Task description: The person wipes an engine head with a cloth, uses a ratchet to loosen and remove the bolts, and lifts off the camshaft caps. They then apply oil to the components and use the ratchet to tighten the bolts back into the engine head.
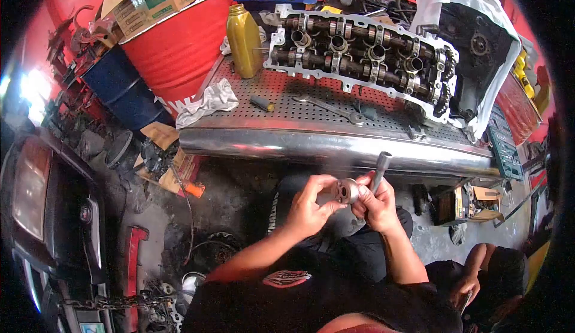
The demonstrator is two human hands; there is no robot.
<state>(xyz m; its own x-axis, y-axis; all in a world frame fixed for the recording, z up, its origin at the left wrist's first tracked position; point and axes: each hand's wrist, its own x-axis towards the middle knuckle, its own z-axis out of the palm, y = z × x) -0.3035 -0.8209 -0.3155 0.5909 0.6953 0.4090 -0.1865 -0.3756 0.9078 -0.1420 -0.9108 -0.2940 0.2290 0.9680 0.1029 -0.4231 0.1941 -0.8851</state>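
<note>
In front of the bench edge, my left hand pinches a short round metal part with holes in its face. My right hand has its thumb against the same part. A grey metal tube, like a long socket, is gripped in my right hand and points up and away. Beyond my hands, an engine cylinder head with camshafts lies on the perforated metal bench. A combination wrench lies before it, and a small dark cylinder sits to the left.
On the bench are a gold oil bottle and a white rag. A socket case stands at the right end. Red and blue drums and a dark car are on the left. Another person sits at lower right.
</note>
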